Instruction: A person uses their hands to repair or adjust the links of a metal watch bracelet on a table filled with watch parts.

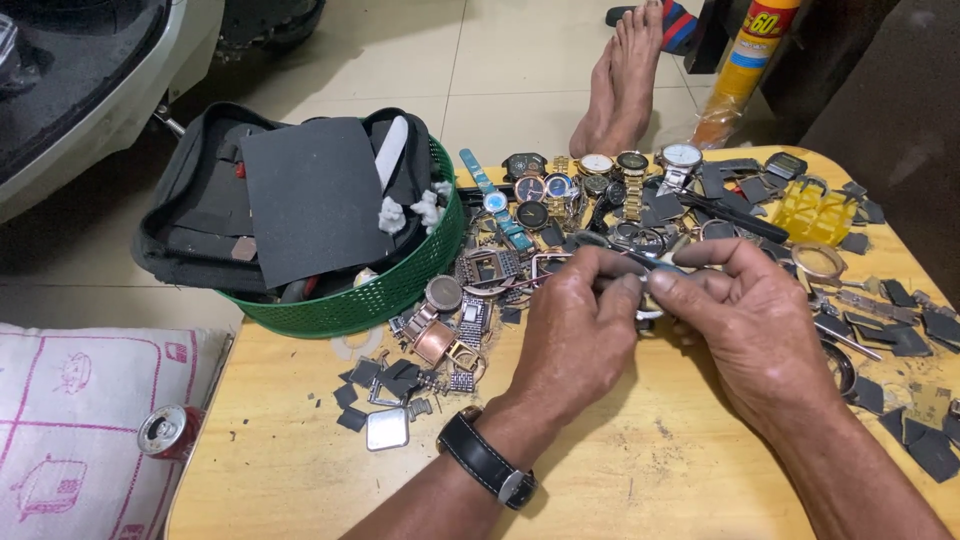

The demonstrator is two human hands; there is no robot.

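Observation:
My left hand (pixel 580 335) and my right hand (pixel 745 320) meet over the middle of a yellow wooden table (pixel 620 470). Together they pinch a small metal watch part (pixel 648 290) between thumbs and fingertips; most of it is hidden by the fingers. A black-strapped wristwatch (pixel 487 460) sits on my left wrist. Behind the hands lies a row of wristwatches (pixel 590 180) with round dials. Loose watch cases and metal bands (pixel 450 330) lie just left of my left hand.
A green mesh basket (pixel 390 295) holding a black pouch and dark sheet stands at the table's back left. Dark scraps (pixel 920 440) and a yellow plastic holder (pixel 810 212) lie at right. Another person's bare feet (pixel 622 80) rest beyond the table. A can (pixel 165 432) lies on a cushion at left.

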